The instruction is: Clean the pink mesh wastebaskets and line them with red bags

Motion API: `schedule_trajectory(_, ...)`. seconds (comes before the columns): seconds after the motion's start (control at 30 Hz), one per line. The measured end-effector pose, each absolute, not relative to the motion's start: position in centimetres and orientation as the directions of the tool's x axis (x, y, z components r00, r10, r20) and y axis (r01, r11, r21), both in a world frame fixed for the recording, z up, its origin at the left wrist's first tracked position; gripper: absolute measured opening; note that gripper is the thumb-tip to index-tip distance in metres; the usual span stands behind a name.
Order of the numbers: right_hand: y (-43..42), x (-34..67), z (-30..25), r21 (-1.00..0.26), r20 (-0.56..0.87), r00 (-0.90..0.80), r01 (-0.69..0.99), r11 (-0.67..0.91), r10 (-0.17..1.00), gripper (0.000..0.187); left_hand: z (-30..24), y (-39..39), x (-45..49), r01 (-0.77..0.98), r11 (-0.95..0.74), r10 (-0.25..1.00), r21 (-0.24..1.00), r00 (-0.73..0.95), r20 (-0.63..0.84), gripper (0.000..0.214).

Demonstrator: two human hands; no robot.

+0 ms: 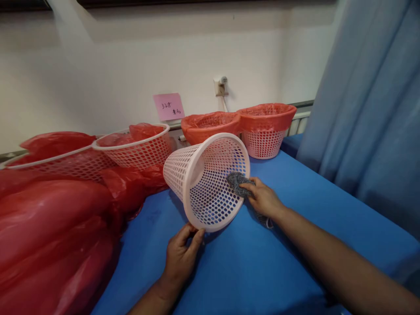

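A white perforated plastic wastebasket [179, 173] lies tipped on its side on the blue surface, its mouth facing me and slightly right. My left hand [182, 253] pinches the lower rim between thumb and fingers. At the right side of the mouth, my right hand [264, 199] grips a dark grey cloth [238, 181]. Part of the cloth reaches inside the basket against its inner wall, and another end hangs below my palm. The fingers under the cloth are partly hidden.
Baskets lined with red bags stand along the wall, including a right one [265, 142] and a left one [147, 151]. A large red plastic bag [55, 227] fills the left. A blue curtain [364, 109] hangs right. A pink note [169, 106] and a socket [220, 87] are on the wall.
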State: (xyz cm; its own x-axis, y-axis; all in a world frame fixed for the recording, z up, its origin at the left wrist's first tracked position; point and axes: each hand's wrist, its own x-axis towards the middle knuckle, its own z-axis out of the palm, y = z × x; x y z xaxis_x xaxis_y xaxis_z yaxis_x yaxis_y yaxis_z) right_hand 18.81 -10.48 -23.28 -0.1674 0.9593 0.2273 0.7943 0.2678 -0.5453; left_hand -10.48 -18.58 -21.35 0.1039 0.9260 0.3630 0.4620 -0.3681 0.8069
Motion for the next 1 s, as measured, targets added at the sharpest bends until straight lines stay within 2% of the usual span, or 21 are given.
schedule_trajectory(0.07, -11.3, 17.8, -23.3, -0.551, 0.209, -0.285, 0.756, 0.353, 0.936, 0.056, -21.8, -18.3, -10.2, 0.468, -0.358, 0.933, 0.808, 0.188, 0.305, 0.022)
schedule_trajectory(0.17, -12.8, 15.8, -23.6, -0.651, 0.209, -0.516, 0.561, 0.512, 0.831, 0.057, -23.0, -17.9, -9.8, 0.490, -0.336, 0.933, 0.804, 0.292, 0.212, 0.022)
schedule_trajectory(0.27, -13.2, 15.0, -23.7, -0.718, 0.234, -0.620, 0.409, 0.564, 0.749, 0.059, -23.4, -17.8, -9.8, 0.497, -0.317, 0.933, 0.808, 0.316, 0.172, 0.028)
schedule_trajectory(0.33, -12.7, 15.6, -23.6, -0.671, 0.219, -0.557, 0.510, 0.538, 0.801, 0.059, -22.9, -18.0, -10.1, 0.489, -0.323, 0.941, 0.810, 0.259, 0.219, 0.031)
schedule_trajectory(0.43, -11.5, 17.2, -23.1, -0.542, 0.215, -0.234, 0.779, 0.315, 0.948, 0.054, -21.7, -18.4, -10.5, 0.482, -0.349, 0.934, 0.803, 0.110, 0.340, 0.032)
schedule_trajectory(0.5, -11.0, 18.0, -22.8, -0.495, 0.230, -0.079, 0.848, 0.186, 0.970, 0.053, -21.2, -18.5, -10.6, 0.485, -0.358, 0.927, 0.798, 0.082, 0.366, 0.033)
schedule_trajectory(0.53, -10.9, 18.2, -22.7, -0.492, 0.228, -0.074, 0.852, 0.180, 0.971, 0.053, -21.2, -18.6, -10.5, 0.485, -0.357, 0.930, 0.798, 0.102, 0.354, 0.032)
schedule_trajectory(0.63, -11.6, 17.6, -22.9, -0.538, 0.198, -0.255, 0.779, 0.323, 0.946, 0.053, -21.7, -18.5, -9.9, 0.482, -0.341, 0.938, 0.807, 0.238, 0.254, 0.023)
schedule_trajectory(0.73, -12.6, 16.3, -23.2, -0.658, 0.193, -0.490, 0.578, 0.483, 0.850, 0.056, -22.4, -18.5, -9.2, 0.494, -0.325, 0.921, 0.807, 0.358, 0.152, 0.024)
schedule_trajectory(0.8, -13.1, 15.8, -23.3, -0.730, 0.202, -0.586, 0.444, 0.519, 0.785, 0.060, -22.6, -18.4, -9.1, 0.494, -0.326, 0.912, 0.806, 0.390, 0.130, 0.023)
schedule_trajectory(0.87, -13.1, 15.7, -23.2, -0.768, 0.194, -0.628, 0.381, 0.515, 0.754, 0.064, -22.6, -18.4, -9.2, 0.510, -0.339, 0.908, 0.791, 0.398, 0.133, 0.021)
schedule_trajectory(1.0, -12.7, 16.1, -23.1, -0.770, 0.174, -0.640, 0.386, 0.508, 0.748, 0.063, -22.6, -18.0, -9.6, 0.582, -0.303, 0.939, 0.755, 0.316, 0.133, 0.025)
